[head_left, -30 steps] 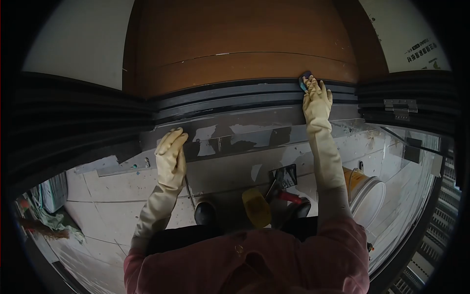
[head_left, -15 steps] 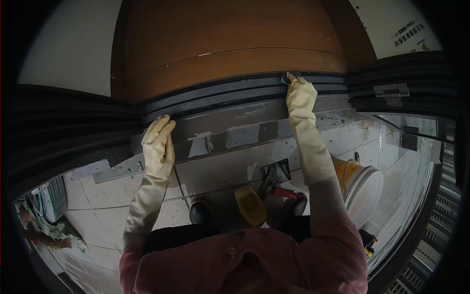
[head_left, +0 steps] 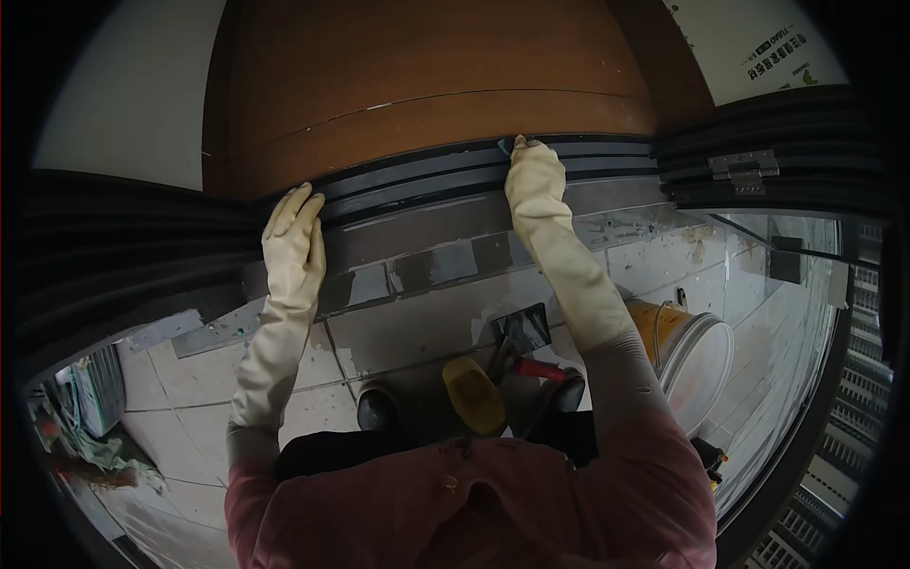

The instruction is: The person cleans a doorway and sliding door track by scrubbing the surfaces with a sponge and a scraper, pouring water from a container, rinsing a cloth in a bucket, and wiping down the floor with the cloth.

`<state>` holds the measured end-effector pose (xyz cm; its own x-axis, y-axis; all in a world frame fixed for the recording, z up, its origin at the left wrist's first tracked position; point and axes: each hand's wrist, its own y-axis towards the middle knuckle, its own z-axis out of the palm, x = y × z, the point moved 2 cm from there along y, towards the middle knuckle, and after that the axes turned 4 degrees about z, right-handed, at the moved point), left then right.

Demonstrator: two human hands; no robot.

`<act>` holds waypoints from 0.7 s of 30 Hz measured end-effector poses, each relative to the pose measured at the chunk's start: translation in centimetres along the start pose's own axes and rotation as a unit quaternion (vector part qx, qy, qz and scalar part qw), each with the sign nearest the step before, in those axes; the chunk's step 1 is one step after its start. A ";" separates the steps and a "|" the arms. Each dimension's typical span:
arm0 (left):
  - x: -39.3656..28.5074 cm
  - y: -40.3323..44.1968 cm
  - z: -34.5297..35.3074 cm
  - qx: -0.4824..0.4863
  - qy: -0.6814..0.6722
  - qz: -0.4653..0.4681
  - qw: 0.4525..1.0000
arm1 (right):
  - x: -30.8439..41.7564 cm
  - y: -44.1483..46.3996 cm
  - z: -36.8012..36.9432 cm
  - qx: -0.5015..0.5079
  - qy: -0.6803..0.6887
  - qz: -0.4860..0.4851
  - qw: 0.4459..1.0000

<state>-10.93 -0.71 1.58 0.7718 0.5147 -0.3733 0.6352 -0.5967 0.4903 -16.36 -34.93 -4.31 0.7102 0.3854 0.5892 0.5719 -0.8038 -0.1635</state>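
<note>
Both hands wear long cream rubber gloves. My right hand (head_left: 536,175) is closed on a small dark blue-green pad (head_left: 506,146), mostly covered by the fingers, at the back edge of the grooved grey door track (head_left: 427,169). My left hand (head_left: 296,237) lies with fingers stretched out at the left end of the track and holds nothing. Behind the track is a brown wooden surface (head_left: 436,57). In front of it runs a grey stone sill (head_left: 408,230) with wet patches.
On the tiled floor are a yellow container (head_left: 473,396), a tool with a red handle (head_left: 540,369) and, at right, a bucket (head_left: 700,365). Black frames with a hinge (head_left: 744,172) flank the track. Cloths and packages (head_left: 95,403) lie far left.
My right hand has slid left along the track with the pad. My left hand has moved up from the sill to the track. The whole view has shifted slightly.
</note>
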 end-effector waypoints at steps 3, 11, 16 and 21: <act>-0.7 1.4 1.7 -0.005 -0.014 0.008 1.000 | 6.8 -6.8 6.2 0.057 -0.109 -0.042 0.991; 3.1 1.7 3.3 0.060 0.109 -0.004 0.992 | -9.0 7.1 -4.8 -0.109 -0.070 -0.055 0.990; 4.4 0.5 4.3 0.048 0.107 0.023 0.993 | -26.7 18.9 -8.9 -0.139 0.105 0.088 0.981; 4.4 0.8 4.5 0.043 0.117 0.023 0.992 | -14.1 4.4 -7.6 -0.063 -0.007 0.128 0.990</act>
<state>-6.90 -1.68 -3.24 0.7788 0.6080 -0.1544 0.6071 -0.6687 0.4293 -26.98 -47.38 -7.30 0.8311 0.1675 0.5304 0.3178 -0.9255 -0.2058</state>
